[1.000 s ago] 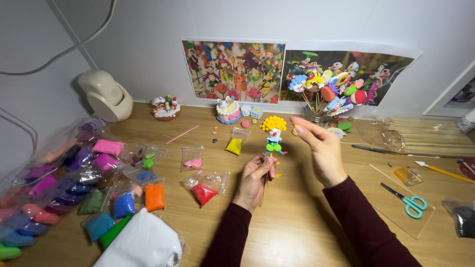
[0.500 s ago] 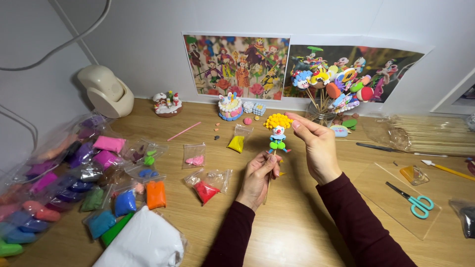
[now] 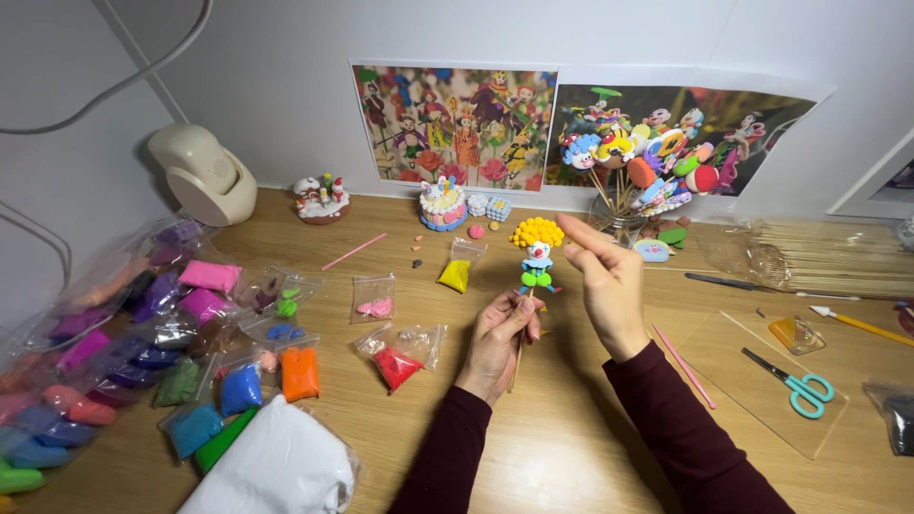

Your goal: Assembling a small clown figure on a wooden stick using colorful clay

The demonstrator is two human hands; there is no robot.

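My left hand (image 3: 500, 338) grips a thin wooden stick and holds it upright. On top of the stick sits a small clay clown figure (image 3: 536, 254) with yellow curly hair, a white face, a green collar and a blue body. My right hand (image 3: 609, 281) hovers just right of the figure, fingers pinched together and pointing toward the yellow hair. I cannot tell whether a bit of clay lies between those fingertips.
Bags of coloured clay (image 3: 181, 333) cover the left of the wooden desk (image 3: 571, 447). A jar of finished clay figures on sticks (image 3: 633, 181) stands behind. Teal scissors (image 3: 795, 385) lie on a clear board at right, with a pack of wooden skewers (image 3: 819, 257) beyond.
The view has shifted slightly. My right hand moved from above the figure's hair to its right side. My left hand keeps the stick upright in much the same place.
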